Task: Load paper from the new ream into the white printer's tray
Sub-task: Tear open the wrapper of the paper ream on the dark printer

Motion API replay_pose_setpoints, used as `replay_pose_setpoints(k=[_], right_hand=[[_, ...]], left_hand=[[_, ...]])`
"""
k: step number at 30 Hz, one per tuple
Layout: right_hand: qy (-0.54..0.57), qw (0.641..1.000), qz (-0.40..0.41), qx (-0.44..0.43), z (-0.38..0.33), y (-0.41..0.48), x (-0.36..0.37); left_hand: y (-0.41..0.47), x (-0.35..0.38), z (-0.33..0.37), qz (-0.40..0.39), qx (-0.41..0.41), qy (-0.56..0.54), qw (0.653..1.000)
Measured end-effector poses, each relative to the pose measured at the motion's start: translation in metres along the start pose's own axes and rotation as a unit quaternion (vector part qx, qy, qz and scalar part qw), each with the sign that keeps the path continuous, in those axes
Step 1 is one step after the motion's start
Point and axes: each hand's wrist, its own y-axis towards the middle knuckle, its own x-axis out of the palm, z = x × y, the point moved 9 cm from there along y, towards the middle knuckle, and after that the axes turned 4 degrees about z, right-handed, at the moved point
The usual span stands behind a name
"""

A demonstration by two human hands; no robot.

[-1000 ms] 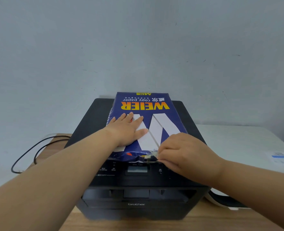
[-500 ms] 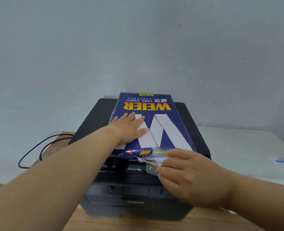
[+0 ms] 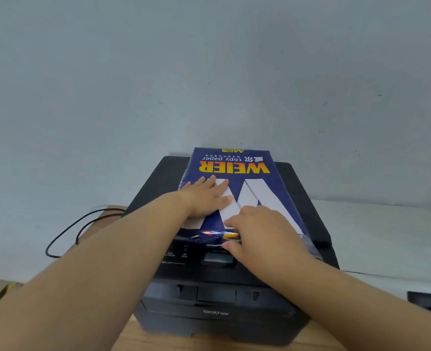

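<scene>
A blue "WEIER" copy-paper ream [image 3: 234, 166] lies flat on top of a black Brother printer [image 3: 217, 300]. My left hand [image 3: 207, 201] rests flat on the ream's left half, fingers stretched out, pressing it down. At the ream's near end my right hand [image 3: 262, 231] has its fingers over the crumpled, torn wrapper edge [image 3: 209, 235] and its thumb under it, pinching the wrapper. A white printer [image 3: 374, 236] stands to the right of the black one; only its flat top shows, and its tray is hidden.
A black cable [image 3: 65, 234] loops behind the black printer on the left. The printers stand on a wooden table [image 3: 209, 343] against a grey wall. A dark part [image 3: 427, 302] shows at the white printer's front right.
My right hand, which had pulled a strip of wrapper down and toward me, has moved back up onto the ream's near end. My left hand stays flat on the ream.
</scene>
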Motion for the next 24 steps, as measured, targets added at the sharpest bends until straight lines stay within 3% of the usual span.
replay_pose_setpoints(k=[4,8,11,14,16,20,24], right_hand=[[-0.061,0.993,0.084,-0.049,-0.016,-0.004,0.004],[-0.024,0.985,0.138,-0.102,-0.034,-0.026,0.007],[-0.007,0.991,0.108,-0.074,-0.032,-0.025,0.011],[0.114,0.989,0.068,0.060,-0.015,-0.008,0.003],[0.169,0.980,0.050,0.095,-0.013,0.005,-0.001],[0.074,0.993,-0.054,0.068,-0.029,0.041,0.010],[0.011,0.993,-0.121,0.015,-0.044,0.067,0.021]], left_hand=[[-0.007,-0.009,-0.007,-0.033,0.015,-0.217,0.976],[-0.009,-0.015,-0.030,-0.035,0.062,-0.246,0.967],[-0.012,-0.017,-0.033,-0.024,0.112,-0.211,0.971],[-0.016,-0.021,-0.040,-0.004,0.149,-0.206,0.967],[-0.020,-0.023,-0.047,0.010,0.166,-0.182,0.969],[-0.024,-0.019,-0.056,0.003,0.183,-0.117,0.976],[-0.022,-0.014,-0.057,-0.023,0.195,-0.142,0.970]])
